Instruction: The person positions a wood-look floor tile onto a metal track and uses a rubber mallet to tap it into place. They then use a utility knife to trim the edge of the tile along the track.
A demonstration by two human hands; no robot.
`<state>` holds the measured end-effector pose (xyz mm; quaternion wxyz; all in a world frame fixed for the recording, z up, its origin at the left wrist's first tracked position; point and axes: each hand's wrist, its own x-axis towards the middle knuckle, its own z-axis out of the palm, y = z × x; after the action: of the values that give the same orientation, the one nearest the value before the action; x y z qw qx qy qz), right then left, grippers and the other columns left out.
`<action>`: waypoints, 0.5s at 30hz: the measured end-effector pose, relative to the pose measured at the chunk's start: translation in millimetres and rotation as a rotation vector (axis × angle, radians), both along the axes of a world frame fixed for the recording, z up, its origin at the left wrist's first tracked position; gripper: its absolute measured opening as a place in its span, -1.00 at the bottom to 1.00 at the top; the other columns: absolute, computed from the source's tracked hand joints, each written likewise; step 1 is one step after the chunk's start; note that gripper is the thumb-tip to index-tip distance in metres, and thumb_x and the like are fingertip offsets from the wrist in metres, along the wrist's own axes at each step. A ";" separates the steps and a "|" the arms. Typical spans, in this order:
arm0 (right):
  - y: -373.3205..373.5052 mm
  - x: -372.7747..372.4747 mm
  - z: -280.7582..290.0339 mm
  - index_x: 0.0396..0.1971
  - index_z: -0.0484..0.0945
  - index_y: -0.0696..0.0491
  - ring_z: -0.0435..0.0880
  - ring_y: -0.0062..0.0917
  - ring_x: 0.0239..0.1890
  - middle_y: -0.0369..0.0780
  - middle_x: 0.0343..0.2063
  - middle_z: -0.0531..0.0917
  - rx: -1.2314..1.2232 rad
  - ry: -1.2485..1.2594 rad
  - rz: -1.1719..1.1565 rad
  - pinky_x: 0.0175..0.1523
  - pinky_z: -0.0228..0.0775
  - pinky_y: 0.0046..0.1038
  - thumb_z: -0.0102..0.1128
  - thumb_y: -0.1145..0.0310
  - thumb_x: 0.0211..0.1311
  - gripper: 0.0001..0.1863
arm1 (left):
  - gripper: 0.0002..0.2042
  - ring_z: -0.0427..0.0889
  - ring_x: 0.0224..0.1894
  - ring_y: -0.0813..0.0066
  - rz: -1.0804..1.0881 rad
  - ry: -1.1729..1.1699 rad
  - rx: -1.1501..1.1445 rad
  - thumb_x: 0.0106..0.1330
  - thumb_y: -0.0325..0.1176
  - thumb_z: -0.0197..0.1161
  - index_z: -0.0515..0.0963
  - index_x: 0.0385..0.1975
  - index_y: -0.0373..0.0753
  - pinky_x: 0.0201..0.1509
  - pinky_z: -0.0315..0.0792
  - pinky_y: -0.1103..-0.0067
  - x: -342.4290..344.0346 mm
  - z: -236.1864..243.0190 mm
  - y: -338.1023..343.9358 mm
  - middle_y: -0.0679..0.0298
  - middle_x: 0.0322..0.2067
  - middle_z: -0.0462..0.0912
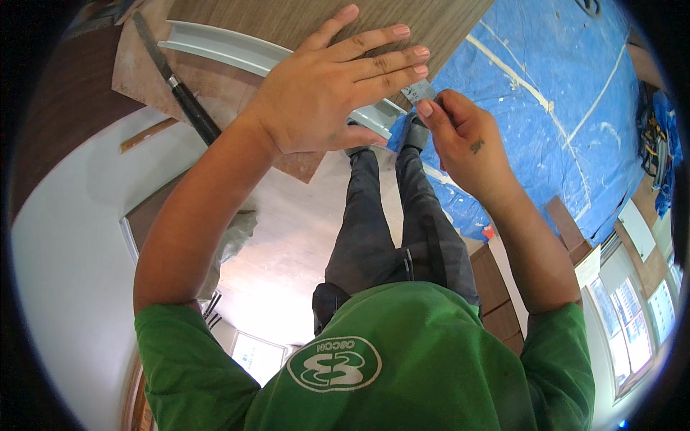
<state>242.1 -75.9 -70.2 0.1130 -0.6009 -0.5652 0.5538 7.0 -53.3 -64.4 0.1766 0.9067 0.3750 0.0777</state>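
In the head view, the left hand (323, 86) lay open with fingers spread across one pale strip (230, 47) and one wood-grain board (440, 27), while the right hand (466, 138) pinched one small flat metal piece (417, 91) near the strip's right end. Good work here seemed to call for firm, even pressure from the left palm, a steady right wrist, and fingertips kept off the metal's edge. Counted out, there were also one black-handled blade (175, 81), two shoes (415, 133) and blue sheeting (528, 86).

Left hand (338, 82) over trim (226, 44), right hand (466, 140) gripping metal (418, 91)
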 end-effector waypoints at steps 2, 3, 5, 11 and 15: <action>-9.1 -2.3 3.6 -0.38 0.53 0.18 0.45 -0.33 -0.62 -0.04 -0.65 0.52 0.039 -0.048 0.022 -0.44 0.32 -0.28 0.18 0.17 0.49 -0.64 | -0.04 0.13 0.55 0.50 -0.014 -0.007 0.017 -0.22 0.02 0.60 0.40 0.38 0.18 0.68 -0.15 0.17 -0.3 -2.5 0.6 0.58 0.45 0.33; -12.3 -2.7 5.0 -0.38 0.53 0.18 0.44 -0.33 -0.62 -0.04 -0.65 0.52 0.058 -0.073 0.032 -0.45 0.32 -0.27 0.18 0.17 0.49 -0.65 | -0.04 0.13 0.55 0.50 -0.029 -0.012 0.034 -0.22 0.02 0.60 0.40 0.38 0.18 0.68 -0.15 0.17 -0.9 -4.8 0.9 0.59 0.46 0.33; -7.0 -1.8 2.8 -0.38 0.53 0.18 0.45 -0.32 -0.62 -0.04 -0.65 0.52 0.067 -0.058 0.032 -0.45 0.32 -0.27 0.18 0.18 0.48 -0.66 | -0.04 0.13 0.55 0.51 -0.024 -0.017 0.031 -0.22 0.02 0.60 0.40 0.37 0.18 0.68 -0.16 0.17 -1.6 -5.5 0.5 0.59 0.46 0.33; -7.9 -4.6 2.4 -0.38 0.54 0.17 0.49 -0.27 -0.62 -0.03 -0.64 0.54 0.114 -0.069 0.038 -0.45 0.33 -0.25 0.19 0.19 0.48 -0.66 | -0.07 0.15 0.55 0.53 -0.005 -0.032 0.013 -0.22 0.01 0.60 0.44 0.35 0.15 0.68 -0.15 0.17 -0.6 -4.2 0.5 0.57 0.46 0.33; -1.0 -6.7 8.1 -0.39 0.53 0.17 0.49 -0.29 -0.62 -0.03 -0.64 0.55 0.123 -0.084 0.050 -0.45 0.33 -0.25 0.18 0.19 0.48 -0.66 | -0.08 0.16 0.54 0.54 0.001 -0.064 0.018 -0.21 0.01 0.60 0.44 0.34 0.13 0.68 -0.14 0.17 -1.9 -3.6 1.1 0.56 0.44 0.36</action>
<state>235.4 -76.9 -62.1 0.1118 -0.6013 -0.6173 0.4949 5.1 -52.2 -68.0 0.1802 0.9052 0.3688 0.1100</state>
